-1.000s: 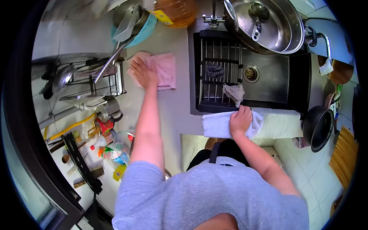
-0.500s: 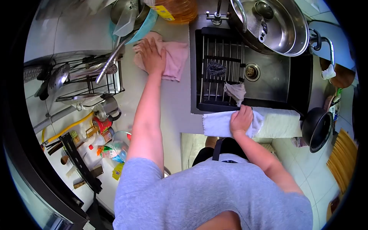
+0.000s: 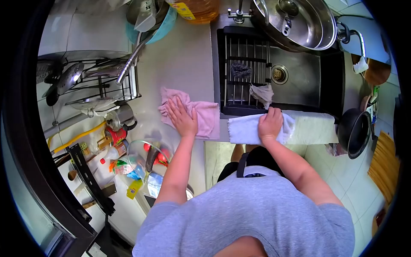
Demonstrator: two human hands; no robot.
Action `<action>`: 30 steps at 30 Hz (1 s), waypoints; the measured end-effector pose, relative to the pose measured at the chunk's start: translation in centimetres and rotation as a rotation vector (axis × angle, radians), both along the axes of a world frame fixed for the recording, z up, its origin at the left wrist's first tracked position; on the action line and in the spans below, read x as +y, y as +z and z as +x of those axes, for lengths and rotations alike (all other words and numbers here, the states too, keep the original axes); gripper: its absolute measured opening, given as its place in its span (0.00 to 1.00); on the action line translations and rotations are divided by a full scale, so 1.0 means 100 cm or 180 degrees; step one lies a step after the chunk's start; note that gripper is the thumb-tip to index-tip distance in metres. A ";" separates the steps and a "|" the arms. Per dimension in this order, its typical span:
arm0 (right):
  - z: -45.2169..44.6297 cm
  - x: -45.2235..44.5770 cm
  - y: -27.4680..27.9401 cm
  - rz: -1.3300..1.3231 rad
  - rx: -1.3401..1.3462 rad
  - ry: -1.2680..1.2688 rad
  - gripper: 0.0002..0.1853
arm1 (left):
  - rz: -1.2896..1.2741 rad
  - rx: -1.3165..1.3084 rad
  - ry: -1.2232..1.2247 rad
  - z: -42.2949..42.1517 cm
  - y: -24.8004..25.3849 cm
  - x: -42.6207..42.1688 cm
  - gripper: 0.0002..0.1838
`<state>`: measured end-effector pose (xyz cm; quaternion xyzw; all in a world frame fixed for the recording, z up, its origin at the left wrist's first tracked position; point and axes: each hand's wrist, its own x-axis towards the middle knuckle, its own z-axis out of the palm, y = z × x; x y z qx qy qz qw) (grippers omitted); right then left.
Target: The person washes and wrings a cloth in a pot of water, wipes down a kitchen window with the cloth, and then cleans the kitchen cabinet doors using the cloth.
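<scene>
My left hand (image 3: 183,118) lies flat on a pink cloth (image 3: 207,121), its fingers stretched out. The cloth is spread, slightly rumpled, on the grey countertop (image 3: 184,55) left of the sink. At the front edge of the sink, my right hand (image 3: 270,124) has its fingers bent and pressed together over a white towel (image 3: 244,129) draped on that edge. What is beneath those fingers is hidden.
The black-rimmed sink (image 3: 308,81) holds a slatted drying rack (image 3: 250,55) with a dark scrubber (image 3: 240,70) and a pale rag (image 3: 262,94). A large steel pot (image 3: 314,30) with a ladle stands at the back. A glass bowl (image 3: 139,147) sits at left.
My left hand has slid the pink cloth toward my body, from the back of the counter to near its front edge. My right hand stays on the white towel.
</scene>
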<state>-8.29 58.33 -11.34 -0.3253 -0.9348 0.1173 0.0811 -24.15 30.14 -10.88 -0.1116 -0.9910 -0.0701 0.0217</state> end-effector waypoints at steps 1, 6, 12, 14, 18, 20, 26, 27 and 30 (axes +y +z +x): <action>-0.001 0.001 0.000 -0.0001 0.0007 0.0007 0.17 | -0.0023 -0.0019 0.0006 -0.002 0.000 0.001 0.43; -0.001 0.002 0.001 -0.0088 -0.0079 0.0002 0.17 | -0.0062 -0.0030 -0.0457 -0.070 -0.003 0.038 0.42; -0.002 0.003 0.002 -0.0148 -0.0072 -0.0034 0.17 | 0.0240 0.0316 -0.1586 -0.164 -0.017 0.141 0.36; 0.000 0.002 -0.001 -0.0150 -0.0066 -0.0032 0.17 | 0.0330 0.0396 -0.1782 -0.189 -0.023 0.160 0.35; 0.001 0.003 -0.001 -0.0082 0.0070 0.0035 0.16 | 0.0298 0.0553 -0.2067 -0.200 -0.032 0.168 0.35; 0.001 0.001 -0.002 -0.0001 0.0101 0.0022 0.16 | 0.0277 0.0614 -0.2062 -0.187 -0.030 0.156 0.34; 0.002 -0.001 -0.003 0.0212 0.0144 0.0068 0.12 | 0.0164 0.0124 -0.1684 -0.063 -0.008 0.064 0.37; 0.003 -0.001 -0.004 0.0339 0.0209 0.0044 0.11 | 0.0185 0.0013 -0.1510 -0.040 -0.007 0.047 0.37; 0.003 -0.003 -0.003 0.0424 0.0340 0.0085 0.11 | 0.0212 -0.0091 -0.1100 0.028 0.001 0.011 0.38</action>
